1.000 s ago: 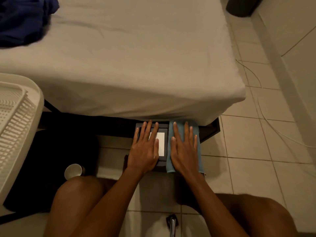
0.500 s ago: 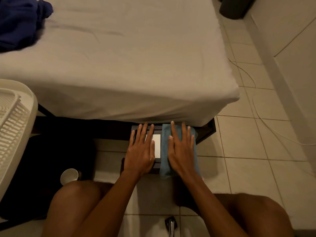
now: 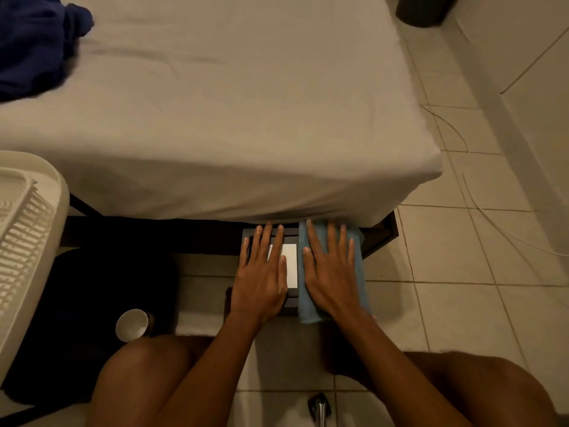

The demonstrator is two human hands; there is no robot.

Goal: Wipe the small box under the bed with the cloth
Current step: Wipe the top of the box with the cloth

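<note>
Blue folded cloth [image 3: 308, 314] covers the right half of the small dark grey box with a white label [image 3: 291, 266]. The right hand [image 3: 331, 282] presses it flat, fingers straight and spread apart. The left hand [image 3: 261, 288] lies flat on the box's left half, fingers straight and only slightly apart. The box sits on the tiled floor at 6 o'clock of the beige-sheeted bed [image 3: 246, 118], its far end under the overhang. Compared with a second ago, both sets of fingertips reach closer to the mattress edge, and the right fingers have fanned wider, their tips blurred. A white cup [image 3: 131, 325] lies at 8 o'clock of the box.
</note>
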